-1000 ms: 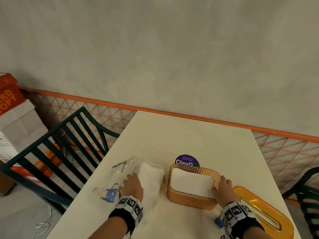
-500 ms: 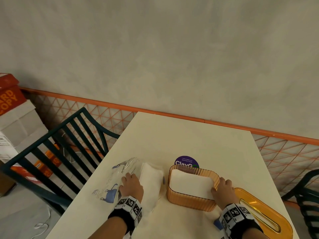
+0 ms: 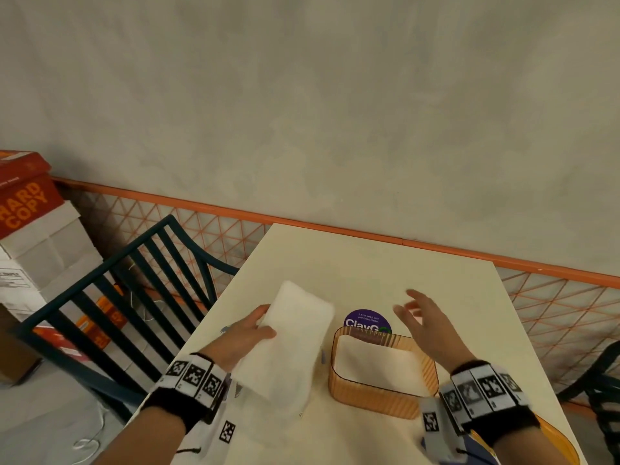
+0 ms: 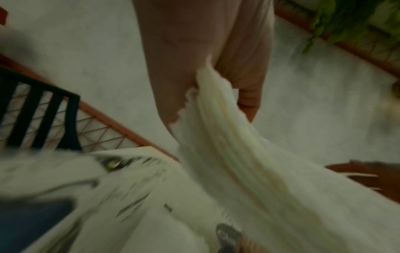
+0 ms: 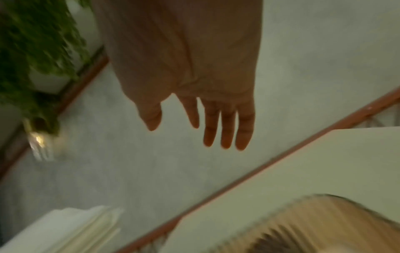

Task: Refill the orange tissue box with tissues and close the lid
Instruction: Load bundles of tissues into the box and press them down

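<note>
Left hand: the left hand (image 3: 246, 333) grasps a white stack of tissues (image 3: 288, 340) at its left edge, thumb on top and fingers underneath, lifted above the table (image 3: 352, 263) in the lower middle of the head view. In the left wrist view the fingers (image 4: 249, 82) curl round the layered edge of the stack (image 4: 249, 162).
Right hand: the right hand (image 3: 426, 323) hovers above the far right corner of the box, fingers spread and straight, grasping nothing. The right wrist view shows the fingers (image 5: 227, 123) extended and apart from everything.
Orange tissue box: the orange tissue box (image 3: 379, 397) stands open on the table, lower centre-right of the head view, just right of the lifted stack. White tissues (image 3: 372, 367) already lie inside it.
Lid: the orange lid (image 3: 560, 441) lies on the table at the lower right corner, partly hidden behind the right wrist.
Wrapper: a clear printed plastic wrapper (image 4: 75, 188) lies on the table under the left wrist, blurred.
Sticker: a round purple sticker (image 3: 367, 322) sits on the table just behind the box.
Surroundings: a dark chair (image 3: 134, 297) stands at the left, cardboard boxes (image 3: 30, 229) at the far left, an orange mesh rail (image 3: 235, 213) along the grey wall.
</note>
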